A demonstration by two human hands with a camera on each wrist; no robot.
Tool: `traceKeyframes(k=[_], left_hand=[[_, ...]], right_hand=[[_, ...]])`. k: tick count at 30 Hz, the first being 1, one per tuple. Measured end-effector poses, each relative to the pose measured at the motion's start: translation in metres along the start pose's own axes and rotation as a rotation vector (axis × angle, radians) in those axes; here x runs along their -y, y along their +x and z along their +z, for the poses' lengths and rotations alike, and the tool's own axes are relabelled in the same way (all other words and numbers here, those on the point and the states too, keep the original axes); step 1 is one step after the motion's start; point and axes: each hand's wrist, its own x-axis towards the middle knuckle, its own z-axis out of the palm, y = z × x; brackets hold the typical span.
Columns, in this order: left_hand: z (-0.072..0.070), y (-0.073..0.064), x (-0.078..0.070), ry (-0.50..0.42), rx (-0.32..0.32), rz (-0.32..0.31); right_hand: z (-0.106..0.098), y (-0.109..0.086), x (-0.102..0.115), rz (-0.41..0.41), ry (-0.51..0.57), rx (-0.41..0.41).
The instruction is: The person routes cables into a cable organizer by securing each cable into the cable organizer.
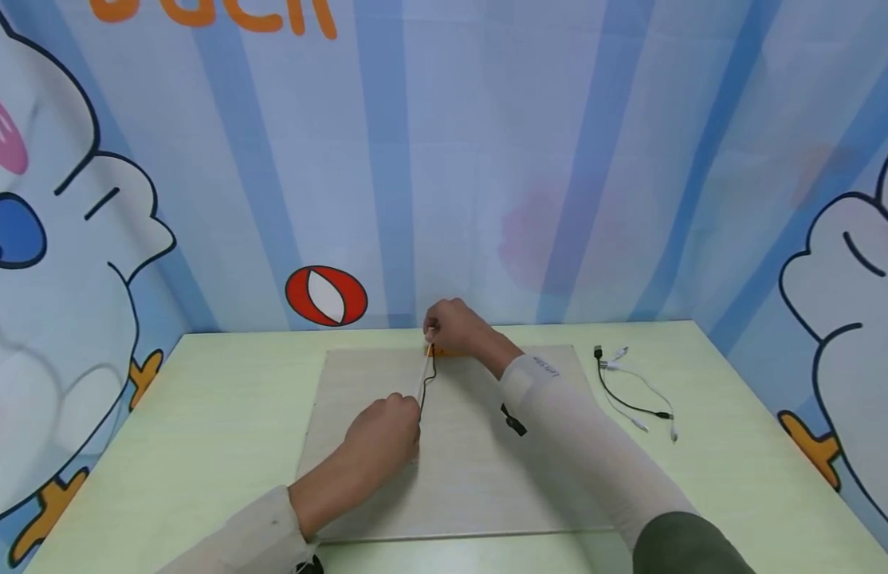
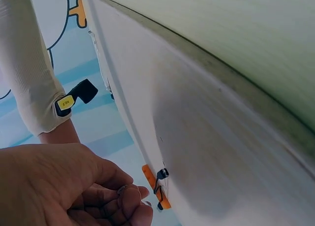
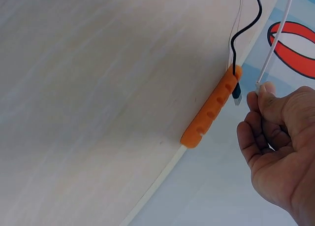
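My right hand (image 1: 458, 327) pinches the end of a white cable (image 3: 275, 41) between thumb and finger, above the far edge of the board. Nearer to me, the left hand (image 1: 383, 434) has its fingers curled and pinches the stretched white cable lower down; its grip is partly hidden. At the board's far edge lies an orange notched cable holder (image 3: 211, 108). A wavy black cable (image 3: 234, 44) passes over one end of it, its plug hanging beyond the edge. Whether this black cable sits in a notch or is also held by the left hand, I cannot tell.
A large pale board (image 1: 487, 486) lies on the light green table (image 1: 222, 414). To its right are a black cable (image 1: 622, 399) and white cables (image 1: 655, 389) with several plugs. A printed cloth backdrop (image 1: 473, 159) stands behind the table.
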Motion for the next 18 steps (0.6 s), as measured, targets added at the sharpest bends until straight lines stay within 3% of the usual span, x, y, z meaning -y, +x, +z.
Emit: traceKeyframes(k=[2,8,15,18], left_hand=[[-0.002,0.003,-0.004,-0.002,0.026,-0.007],[0.014,0.013,-0.004,-0.005,0.071,-0.001],[0.036,0.027,0.000,0.004,0.053,0.033],[0.000,0.016,-0.021,-0.026,0.074,0.021]], right_hand=[[-0.001,-0.001,-0.002,0.008,-0.004,-0.004],[-0.003,-0.004,-0.007,0.031,-0.017,0.001],[-0.004,-0.008,-0.013,0.047,-0.007,-0.007],[-0.004,-0.009,-0.014,0.052,0.004,-0.013]])
